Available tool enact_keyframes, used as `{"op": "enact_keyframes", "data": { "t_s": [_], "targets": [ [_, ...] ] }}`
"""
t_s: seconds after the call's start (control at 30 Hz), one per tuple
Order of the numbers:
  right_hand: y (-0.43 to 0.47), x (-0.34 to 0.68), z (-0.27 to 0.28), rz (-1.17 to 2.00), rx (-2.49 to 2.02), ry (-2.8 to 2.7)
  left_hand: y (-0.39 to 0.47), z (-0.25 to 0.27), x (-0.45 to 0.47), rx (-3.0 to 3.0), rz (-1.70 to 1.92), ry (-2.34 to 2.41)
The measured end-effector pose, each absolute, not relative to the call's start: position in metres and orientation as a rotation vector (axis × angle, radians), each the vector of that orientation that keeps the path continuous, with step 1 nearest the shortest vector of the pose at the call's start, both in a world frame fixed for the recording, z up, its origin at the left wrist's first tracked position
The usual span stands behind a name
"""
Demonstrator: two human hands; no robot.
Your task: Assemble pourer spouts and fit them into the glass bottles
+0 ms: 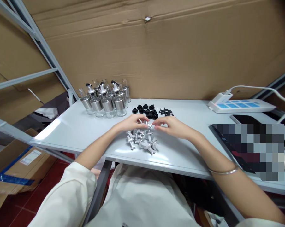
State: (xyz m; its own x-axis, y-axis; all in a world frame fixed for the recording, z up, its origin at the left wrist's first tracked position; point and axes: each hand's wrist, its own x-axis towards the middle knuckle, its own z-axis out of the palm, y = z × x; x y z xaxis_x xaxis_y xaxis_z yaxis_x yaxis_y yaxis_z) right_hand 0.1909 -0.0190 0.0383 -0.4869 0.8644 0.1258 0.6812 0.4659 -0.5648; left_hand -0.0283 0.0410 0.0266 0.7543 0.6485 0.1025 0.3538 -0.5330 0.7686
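My left hand point(135, 122) pinches a small silver-white pourer spout point(149, 125) just above the table. Close against the same spout are the fingertips of my right hand point(172, 126), bent into a pinch; what lies between them is too small to make out. Below both hands spreads a pile of similar silver-white pourer spouts point(142, 140). Behind the hands sit several round black stoppers point(147, 111), with small black lever-like pieces point(165, 111) to their right.
At the back left stand several glass bottles with steel sleeves point(107, 105), some topped with pourers. A power strip point(241, 106) with a plugged-in white cable, a phone point(246, 119) and a partly blurred dark flat object point(227, 148) lie on the right. Cardboard point(156, 56) walls the back.
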Motion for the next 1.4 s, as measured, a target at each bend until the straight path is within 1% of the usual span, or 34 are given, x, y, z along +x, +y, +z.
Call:
{"op": "enact_keyframes", "data": {
  "t_s": [0.17, 0.27, 0.63, 0.9, 1.03, 1.4],
  "targets": [
    [-0.018, 0.192, 0.039, 0.506, -1.359, -2.224, 0.036, 0.027, -0.023, 2.069, 0.78, 0.724],
    [-0.018, 0.191, 0.042, 0.446, -1.343, -2.143, 0.033, 0.026, -0.02, 1.981, 0.873, 0.67],
    [-0.024, 0.188, 0.045, 0.275, -1.209, -1.984, 0.025, 0.024, -0.014, 2.035, 1.042, 0.569],
    [-0.025, 0.187, 0.049, 0.202, -1.185, -1.998, 0.024, 0.022, -0.013, 2.039, 1.026, 0.529],
    [-0.024, 0.19, 0.052, 0.239, -1.184, -1.899, 0.021, 0.027, -0.016, 2.148, 1.035, 0.501],
    [-0.021, 0.192, 0.052, 0.526, -1.115, -1.768, 0.014, 0.028, -0.014, 2.236, 1.06, 0.445]
  ]
}}
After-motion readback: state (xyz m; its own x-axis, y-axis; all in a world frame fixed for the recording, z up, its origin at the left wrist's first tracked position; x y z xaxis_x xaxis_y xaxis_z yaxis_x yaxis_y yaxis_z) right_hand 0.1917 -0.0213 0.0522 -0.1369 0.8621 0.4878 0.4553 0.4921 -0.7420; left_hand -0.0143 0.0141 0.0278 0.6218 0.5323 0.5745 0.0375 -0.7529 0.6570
